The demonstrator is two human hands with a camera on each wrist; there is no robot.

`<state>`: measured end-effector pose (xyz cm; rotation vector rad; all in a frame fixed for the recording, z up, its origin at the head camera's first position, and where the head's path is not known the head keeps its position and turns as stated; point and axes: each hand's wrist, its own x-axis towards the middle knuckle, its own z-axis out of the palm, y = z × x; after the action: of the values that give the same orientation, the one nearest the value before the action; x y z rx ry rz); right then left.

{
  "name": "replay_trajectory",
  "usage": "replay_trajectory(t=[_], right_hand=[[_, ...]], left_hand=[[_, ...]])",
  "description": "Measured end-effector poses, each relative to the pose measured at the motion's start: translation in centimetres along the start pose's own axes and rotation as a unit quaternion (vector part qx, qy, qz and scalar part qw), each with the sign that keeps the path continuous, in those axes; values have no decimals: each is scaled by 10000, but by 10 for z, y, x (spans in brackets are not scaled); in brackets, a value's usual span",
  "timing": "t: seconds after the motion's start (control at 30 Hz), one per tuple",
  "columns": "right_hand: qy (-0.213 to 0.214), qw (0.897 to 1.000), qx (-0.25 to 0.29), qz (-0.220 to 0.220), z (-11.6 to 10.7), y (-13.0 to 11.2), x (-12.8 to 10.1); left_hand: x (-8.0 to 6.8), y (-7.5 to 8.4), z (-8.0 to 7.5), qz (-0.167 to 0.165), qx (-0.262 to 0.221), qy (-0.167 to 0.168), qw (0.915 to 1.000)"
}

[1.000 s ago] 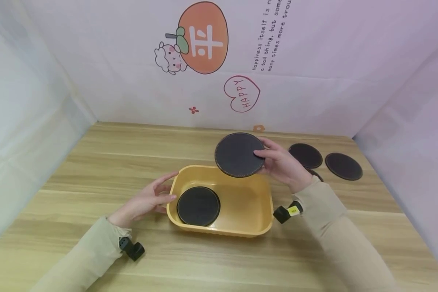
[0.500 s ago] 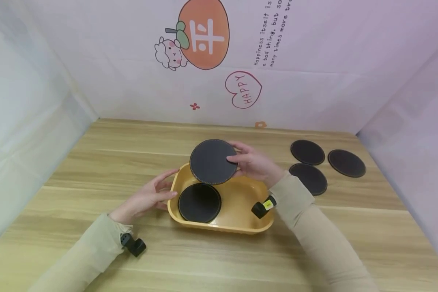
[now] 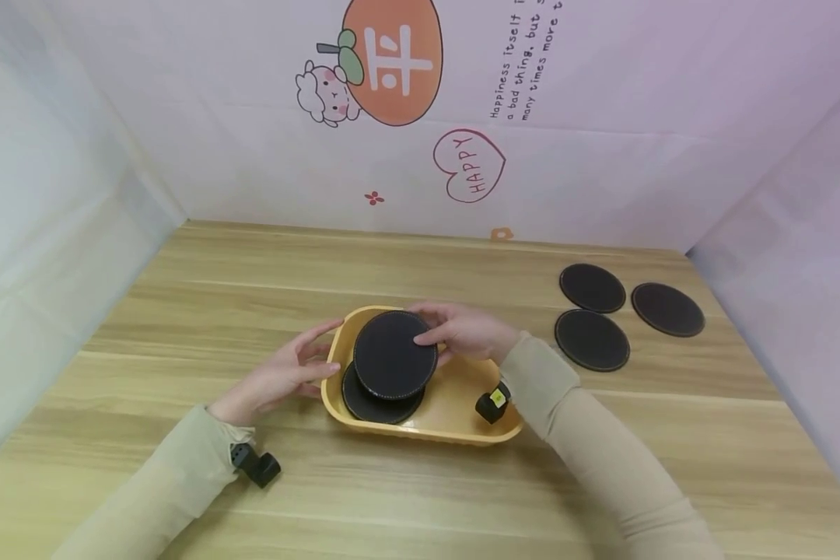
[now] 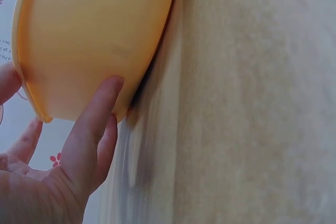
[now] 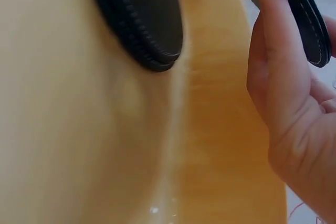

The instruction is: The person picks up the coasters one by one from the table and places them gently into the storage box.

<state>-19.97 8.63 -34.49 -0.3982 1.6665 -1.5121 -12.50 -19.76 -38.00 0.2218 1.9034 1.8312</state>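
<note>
A yellow plastic basin (image 3: pixel 455 397) stands on the table. My left hand (image 3: pixel 290 373) touches its left end, with spread fingers against the outer wall (image 4: pixel 94 35) and the thumb at the rim. Between thumb and fingers, my right hand (image 3: pixel 462 330) pinches a round black leather coaster (image 3: pixel 392 354) with stitched edging. It is held inside the rim, tilted, over the basin's left half. Below it, partly covered, black coasters (image 3: pixel 367 404) lie at the left of the basin floor; their layered edges (image 5: pixel 152 56) show in the right wrist view.
Three more black coasters lie flat at the right: a back one (image 3: pixel 592 288), a front one (image 3: pixel 592 340) and an outer one (image 3: pixel 668 309). White printed cloth (image 3: pixel 252 171) encloses the wooden table (image 3: pixel 357 505) at the back and sides.
My right hand has carried its coaster leftward and down, from above the basin's back right to low over the coasters inside. My left hand has kept its place at the basin's left end.
</note>
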Motion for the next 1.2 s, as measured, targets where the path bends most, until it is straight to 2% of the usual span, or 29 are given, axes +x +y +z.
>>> replay_trajectory(t=[0.2, 0.4, 0.67, 0.83, 1.0, 1.2], right_hand=[[-18, 9988, -428, 236, 6, 9, 9], [-128, 9986, -461, 230, 8, 11, 9], [131, 9983, -523, 225, 9, 14, 12], [327, 9961, -759, 313, 11, 17, 14], [508, 9884, -1382, 366, 12, 19, 16], [872, 9673, -2357, 342, 17, 19, 16]], left_hand=[[0, -1, -2, -26, -11, 39, 10000], [2, -2, -2, -63, -26, 46, 10000], [3, -2, -2, -77, 63, 54, 9999], [3, -2, 0, -82, 12, 56, 10000], [2, -2, 1, -53, -204, 6, 9998], [1, -1, 1, -51, -214, 15, 9998]])
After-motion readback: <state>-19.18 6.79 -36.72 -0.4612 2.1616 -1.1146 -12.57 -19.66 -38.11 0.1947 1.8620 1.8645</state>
